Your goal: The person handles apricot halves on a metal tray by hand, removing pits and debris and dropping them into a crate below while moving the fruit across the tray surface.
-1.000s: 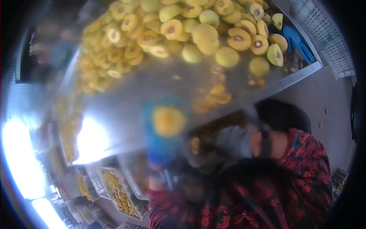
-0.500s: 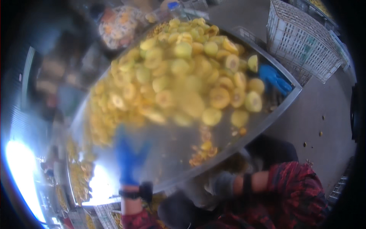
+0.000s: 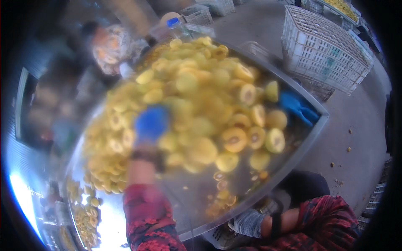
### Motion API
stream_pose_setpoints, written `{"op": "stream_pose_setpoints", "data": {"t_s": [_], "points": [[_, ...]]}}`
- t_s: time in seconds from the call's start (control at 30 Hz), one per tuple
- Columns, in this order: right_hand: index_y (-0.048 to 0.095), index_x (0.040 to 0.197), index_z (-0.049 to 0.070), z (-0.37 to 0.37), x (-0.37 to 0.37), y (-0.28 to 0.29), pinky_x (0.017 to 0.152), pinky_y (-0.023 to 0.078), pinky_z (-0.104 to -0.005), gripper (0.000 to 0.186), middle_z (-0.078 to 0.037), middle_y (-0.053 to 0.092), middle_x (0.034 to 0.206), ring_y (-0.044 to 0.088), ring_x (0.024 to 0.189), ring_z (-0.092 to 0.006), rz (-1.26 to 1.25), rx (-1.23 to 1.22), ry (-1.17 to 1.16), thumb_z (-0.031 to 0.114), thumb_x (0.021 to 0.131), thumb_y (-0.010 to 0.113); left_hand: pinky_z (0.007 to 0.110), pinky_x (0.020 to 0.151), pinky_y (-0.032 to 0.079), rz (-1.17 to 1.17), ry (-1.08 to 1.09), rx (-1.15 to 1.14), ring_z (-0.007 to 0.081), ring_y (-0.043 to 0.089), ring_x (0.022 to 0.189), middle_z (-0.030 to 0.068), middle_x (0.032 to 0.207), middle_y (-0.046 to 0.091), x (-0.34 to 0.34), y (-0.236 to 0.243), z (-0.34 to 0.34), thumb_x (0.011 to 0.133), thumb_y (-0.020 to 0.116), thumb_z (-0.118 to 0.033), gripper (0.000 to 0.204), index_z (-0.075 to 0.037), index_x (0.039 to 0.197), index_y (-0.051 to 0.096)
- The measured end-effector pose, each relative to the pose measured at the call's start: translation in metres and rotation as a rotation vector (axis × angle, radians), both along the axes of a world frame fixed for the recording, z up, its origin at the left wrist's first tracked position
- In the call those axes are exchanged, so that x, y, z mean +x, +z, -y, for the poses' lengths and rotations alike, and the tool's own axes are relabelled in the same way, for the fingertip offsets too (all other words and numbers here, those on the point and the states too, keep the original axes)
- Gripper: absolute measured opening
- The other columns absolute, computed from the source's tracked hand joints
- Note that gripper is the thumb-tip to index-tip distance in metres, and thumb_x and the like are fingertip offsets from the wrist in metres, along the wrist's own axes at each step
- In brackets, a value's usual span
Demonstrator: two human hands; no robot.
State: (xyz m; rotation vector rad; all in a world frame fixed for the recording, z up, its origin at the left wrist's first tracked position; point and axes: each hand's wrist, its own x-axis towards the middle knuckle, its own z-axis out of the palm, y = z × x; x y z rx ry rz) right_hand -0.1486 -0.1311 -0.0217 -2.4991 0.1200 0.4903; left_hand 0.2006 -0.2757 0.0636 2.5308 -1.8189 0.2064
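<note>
My left hand [image 3: 150, 123], in a blue glove, is blurred and reaches into a heap of halved yellow fruit [image 3: 201, 104] on a steel table [image 3: 184, 196]; its fingers are smeared, so what they touch or grip cannot be made out. My right hand [image 3: 242, 221], in a grey knit glove, is low at the table's near edge, its fingers hidden; a white crate [image 3: 224, 236] is just below it. A loose blue glove [image 3: 297, 108] lies in the table's right corner. Small cut pieces [image 3: 222, 194] lie on the bare steel near the front rim.
A person [image 3: 109, 48] in a patterned top is beyond the table's far left. A bottle with a blue cap [image 3: 178, 29] stands behind the heap. White plastic crates [image 3: 324, 48] are stacked at the right rear on a grey floor [image 3: 343, 154] with scattered bits.
My left hand held a fruit half a second ago, then moved over bare steel and is now further forward in the heap. The view has shifted up toward the table's far side.
</note>
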Motion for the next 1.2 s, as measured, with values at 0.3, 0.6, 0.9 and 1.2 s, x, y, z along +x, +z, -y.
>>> {"op": "stream_pose_setpoints", "data": {"t_s": [0.3,0.6,0.9,1.2], "points": [[0.064,0.085,0.011,-0.024,-0.029,-0.013,0.051,0.048,-0.0418,0.016,-0.009,0.063,0.070,0.062,0.060,-0.0280,0.370,-0.012,0.149,0.022,0.087,0.053,0.044,0.096,0.045,-0.453,0.142,-0.091,0.0381,0.059,0.109,0.0221,0.117,0.063,0.007,-0.082,-0.210,0.086,0.067,-0.039,0.050,-0.005,0.121,0.062],[0.062,0.112,0.003,0.009,-0.005,0.024,0.079,0.053,-0.0317,0.026,-0.007,0.067,0.107,0.063,0.094,-0.0163,0.338,0.763,-0.161,0.023,0.101,0.048,0.044,0.098,0.045,-0.068,0.129,-0.451,0.0372,0.057,0.115,0.0218,0.125,0.059,0.068,0.031,-0.180,0.088,0.070,-0.025,0.045,-0.001,0.124,0.057],[0.055,0.118,0.005,0.044,0.022,0.034,0.072,0.053,-0.0350,0.037,-0.012,0.065,0.097,0.067,0.084,-0.0249,0.299,0.714,-0.296,0.017,0.086,0.071,0.034,0.104,0.040,-0.006,0.111,0.074,0.0279,0.055,0.123,0.0145,0.134,0.057,0.198,0.032,-0.039,0.098,0.049,-0.029,0.044,-0.005,0.134,0.053],[0.054,0.115,0.004,0.048,0.038,0.026,0.074,0.054,-0.0364,0.040,-0.012,0.066,0.100,0.067,0.087,-0.0288,0.462,0.775,-0.310,0.012,0.082,0.075,0.042,0.086,0.051,0.305,-0.029,0.261,0.0338,0.066,0.095,0.0161,0.112,0.067,0.181,-0.061,-0.095,0.093,0.050,-0.030,0.035,-0.003,0.108,0.066]]}}
